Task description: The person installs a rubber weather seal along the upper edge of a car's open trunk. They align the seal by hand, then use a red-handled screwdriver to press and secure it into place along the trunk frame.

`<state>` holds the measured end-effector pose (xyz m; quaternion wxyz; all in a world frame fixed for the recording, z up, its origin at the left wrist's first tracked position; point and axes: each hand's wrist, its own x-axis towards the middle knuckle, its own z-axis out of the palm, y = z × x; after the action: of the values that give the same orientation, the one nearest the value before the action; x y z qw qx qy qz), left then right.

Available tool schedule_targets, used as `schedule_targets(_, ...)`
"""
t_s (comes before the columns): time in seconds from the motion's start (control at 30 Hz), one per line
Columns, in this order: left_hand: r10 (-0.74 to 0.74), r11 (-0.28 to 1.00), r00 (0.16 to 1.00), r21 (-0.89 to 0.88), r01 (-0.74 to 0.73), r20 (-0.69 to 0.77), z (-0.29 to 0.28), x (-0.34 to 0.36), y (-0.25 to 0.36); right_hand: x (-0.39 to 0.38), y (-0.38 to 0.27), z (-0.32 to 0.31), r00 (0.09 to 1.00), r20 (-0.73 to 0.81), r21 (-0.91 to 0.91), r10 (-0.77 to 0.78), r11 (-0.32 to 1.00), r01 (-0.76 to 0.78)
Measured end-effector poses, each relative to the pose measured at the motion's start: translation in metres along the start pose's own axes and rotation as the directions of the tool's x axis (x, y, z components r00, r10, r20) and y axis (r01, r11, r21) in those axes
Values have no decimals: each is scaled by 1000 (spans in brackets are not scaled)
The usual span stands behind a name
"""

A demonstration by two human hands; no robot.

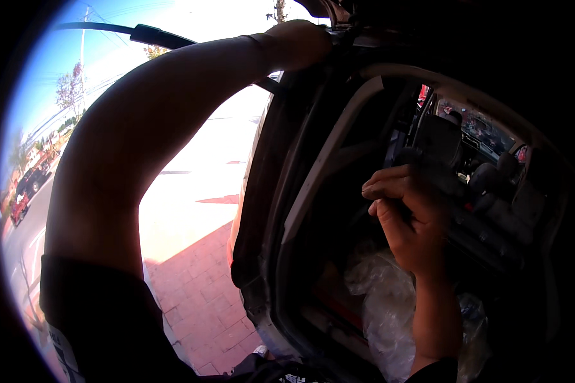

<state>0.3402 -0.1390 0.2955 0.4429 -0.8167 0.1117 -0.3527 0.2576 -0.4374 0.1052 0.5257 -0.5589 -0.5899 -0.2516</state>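
Note:
My left arm stretches up across the view, and my left hand [300,45] is at the upper corner of a car's open rear frame [268,185]. Its fingers are lost in the dark there, so their grip does not show. My right hand [409,214] is raised inside the dark cargo opening, its fingers curled and the thumb close to the fingertips. Anything between them is too small or too dark to make out. Below and behind the right wrist lies crumpled clear plastic sheeting [383,293].
A black strut-like rod [156,36] slants behind my left arm. Deeper in the car are seats [441,137] and a light trim pillar [332,153]. Outside, brick paving [198,287] runs beside the car, and a dark vehicle [32,180] stands on the road at far left.

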Motion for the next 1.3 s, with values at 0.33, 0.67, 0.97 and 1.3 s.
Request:
schedule_targets(0.33, -401, 864, 910, -372, 339, -101, 8, -23, 17, 150, 11, 2, 955, 207, -718, -211, 631, 295)
schedule_targets(0.67, -704, 593, 701, -450, 667, 111, -27, -46, 35, 266, 77, 57, 928, 278, -958, 248, 146, 248)
schedule_targets(0.97, -679, 604, 595, -788, 120, -430, -18, -269, 161, 251, 71, 64, 899, 358, -929, 250, -1, 370)
schedule_targets(1.3, -906, 202, 388, -979, 38, -172, 77, -235, 168, 246, 82, 56, 944, 234, -951, 234, 256, 172)
